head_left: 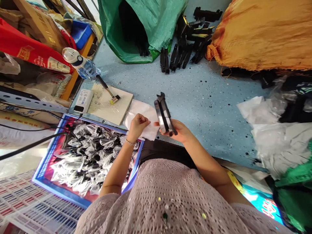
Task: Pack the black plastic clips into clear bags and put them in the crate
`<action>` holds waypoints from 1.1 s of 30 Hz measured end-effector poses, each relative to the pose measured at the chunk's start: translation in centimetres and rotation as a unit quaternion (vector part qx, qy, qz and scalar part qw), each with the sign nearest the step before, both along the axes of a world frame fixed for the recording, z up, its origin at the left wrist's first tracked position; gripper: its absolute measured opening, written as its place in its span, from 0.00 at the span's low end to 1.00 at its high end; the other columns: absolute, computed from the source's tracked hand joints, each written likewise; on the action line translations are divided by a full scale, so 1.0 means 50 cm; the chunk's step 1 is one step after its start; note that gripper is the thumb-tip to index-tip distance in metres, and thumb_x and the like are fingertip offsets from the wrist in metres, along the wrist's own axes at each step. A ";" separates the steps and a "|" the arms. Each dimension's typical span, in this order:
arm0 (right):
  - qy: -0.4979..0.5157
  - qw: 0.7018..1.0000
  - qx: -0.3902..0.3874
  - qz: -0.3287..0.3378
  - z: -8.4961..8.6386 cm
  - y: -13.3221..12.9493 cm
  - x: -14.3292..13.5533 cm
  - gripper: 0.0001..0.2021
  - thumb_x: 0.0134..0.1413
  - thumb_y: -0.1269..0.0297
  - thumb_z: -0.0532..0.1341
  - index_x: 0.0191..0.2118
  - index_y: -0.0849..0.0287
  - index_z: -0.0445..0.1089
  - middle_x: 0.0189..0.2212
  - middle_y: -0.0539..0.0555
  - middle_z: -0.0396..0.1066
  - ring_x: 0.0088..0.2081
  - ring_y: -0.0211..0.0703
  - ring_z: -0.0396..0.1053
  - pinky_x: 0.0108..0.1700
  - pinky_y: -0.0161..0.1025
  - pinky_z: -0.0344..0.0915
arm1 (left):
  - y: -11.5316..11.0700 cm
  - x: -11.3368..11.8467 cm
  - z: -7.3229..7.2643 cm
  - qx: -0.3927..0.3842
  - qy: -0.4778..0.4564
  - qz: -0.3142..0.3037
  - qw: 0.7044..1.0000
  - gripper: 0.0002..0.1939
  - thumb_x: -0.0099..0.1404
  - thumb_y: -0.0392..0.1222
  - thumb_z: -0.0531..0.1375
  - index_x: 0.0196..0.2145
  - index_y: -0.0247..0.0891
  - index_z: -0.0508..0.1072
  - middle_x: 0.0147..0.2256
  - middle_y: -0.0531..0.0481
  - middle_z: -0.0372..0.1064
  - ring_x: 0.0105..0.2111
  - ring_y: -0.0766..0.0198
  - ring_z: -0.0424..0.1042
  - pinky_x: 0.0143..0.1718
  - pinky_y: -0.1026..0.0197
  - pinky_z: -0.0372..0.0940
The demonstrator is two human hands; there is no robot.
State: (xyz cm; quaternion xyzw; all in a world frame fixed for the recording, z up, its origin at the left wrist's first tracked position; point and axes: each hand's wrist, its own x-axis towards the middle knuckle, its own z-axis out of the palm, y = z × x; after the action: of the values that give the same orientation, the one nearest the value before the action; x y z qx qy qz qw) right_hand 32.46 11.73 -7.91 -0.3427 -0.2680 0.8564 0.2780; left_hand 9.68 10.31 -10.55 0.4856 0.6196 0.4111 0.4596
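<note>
My right hand [179, 131] is wrapped around the lower end of a black plastic part [163, 113], which is held tilted above the table's near edge. To its left, my left hand [139, 126] is closed in a pinch over thin white plastic bags [146, 112] lying on the table; whether a bag is between the fingertips is too small to tell. A pad of paper [107, 109] lies left of the bags, with a black-handled hammer [109, 91] resting on it.
Black parts [180, 53] lie between a green sack [156, 19] and an orange sack [263, 35]. A bottle [85, 66] and white device [83, 100] stand left. A blue crate [55, 148] holds bagged parts. More clear bags [280, 136] lie right.
</note>
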 end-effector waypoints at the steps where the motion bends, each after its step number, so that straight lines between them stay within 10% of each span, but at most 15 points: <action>1: -0.005 1.000 -0.006 0.003 -0.010 0.005 -0.018 0.15 0.51 0.53 0.69 0.41 0.57 0.77 0.39 0.56 0.79 0.33 0.44 0.75 0.39 0.43 0.75 | -0.003 -0.001 0.005 0.018 0.039 -0.015 0.999 0.07 0.60 0.37 0.62 0.31 0.40 0.65 0.32 0.51 0.73 0.34 0.64 0.74 0.39 0.60 0.71; 8: -0.032 0.998 0.040 -0.032 -0.030 -0.006 -0.018 0.14 0.52 0.50 0.68 0.39 0.54 0.76 0.35 0.53 0.79 0.32 0.44 0.76 0.35 0.41 0.74 | -0.016 -0.039 0.045 0.115 0.361 -0.129 0.917 0.22 0.63 0.26 0.52 0.49 0.34 0.77 0.51 0.37 0.75 0.52 0.52 0.74 0.57 0.46 0.70; 13: 0.031 0.982 -0.047 0.179 -0.034 -0.030 0.027 0.16 0.54 0.52 0.67 0.39 0.62 0.77 0.30 0.58 0.79 0.24 0.38 0.71 0.22 0.32 0.65 | -0.020 -0.041 0.050 0.150 0.290 -0.120 0.938 0.30 0.67 0.29 0.51 0.66 0.35 0.63 0.65 0.34 0.61 0.55 0.57 0.74 0.55 0.54 0.73; 17: 0.026 0.992 -0.085 0.091 -0.079 -0.021 -0.011 0.16 0.55 0.55 0.64 0.44 0.61 0.74 0.29 0.55 0.77 0.22 0.37 0.68 0.19 0.32 0.63 | -0.062 -0.014 0.062 0.199 0.274 -0.209 0.917 0.33 0.69 0.28 0.48 0.70 0.39 0.57 0.67 0.36 0.59 0.67 0.55 0.62 0.66 0.49 0.64; 21: -0.169 0.977 0.119 -0.051 -0.077 -0.028 -0.043 0.29 0.57 0.55 0.64 0.63 0.51 0.61 0.30 0.50 0.75 0.28 0.44 0.71 0.30 0.40 0.71 | -0.107 0.033 0.068 0.186 0.229 -0.315 0.902 0.35 0.68 0.25 0.46 0.70 0.42 0.56 0.68 0.39 0.58 0.69 0.58 0.59 0.69 0.50 0.61; 24: -0.295 0.921 0.251 -0.037 -0.045 -0.054 -0.040 0.30 0.58 0.59 0.63 0.65 0.46 0.59 0.38 0.52 0.76 0.39 0.52 0.75 0.44 0.47 0.72 | -0.118 0.051 0.079 0.142 0.203 -0.329 0.911 0.35 0.66 0.28 0.52 0.69 0.47 0.60 0.69 0.45 0.57 0.68 0.56 0.60 0.69 0.51 0.60; 30: -0.110 0.959 0.230 0.123 -0.001 -0.071 -0.024 0.14 0.60 0.54 0.64 0.49 0.51 0.70 0.40 0.53 0.76 0.41 0.46 0.75 0.46 0.44 0.72 | -0.153 -0.018 0.183 0.069 0.114 -0.224 0.965 0.14 0.71 0.46 0.59 0.52 0.47 0.78 0.49 0.45 0.78 0.51 0.54 0.77 0.58 0.52 0.71; 33: -0.137 0.955 0.242 0.107 -0.020 -0.044 -0.045 0.17 0.62 0.53 0.62 0.53 0.53 0.71 0.42 0.54 0.75 0.39 0.44 0.74 0.44 0.44 0.73 | -0.188 -0.084 0.240 0.036 0.023 -0.276 0.960 0.12 0.69 0.46 0.63 0.48 0.45 0.80 0.42 0.46 0.80 0.44 0.54 0.78 0.50 0.53 0.73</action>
State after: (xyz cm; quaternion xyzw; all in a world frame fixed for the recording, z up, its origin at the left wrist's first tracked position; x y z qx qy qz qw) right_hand 30.21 9.52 -8.89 -0.3488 -0.5376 0.7354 0.2203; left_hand 5.47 0.90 1.43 0.6635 0.4563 0.2791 0.5231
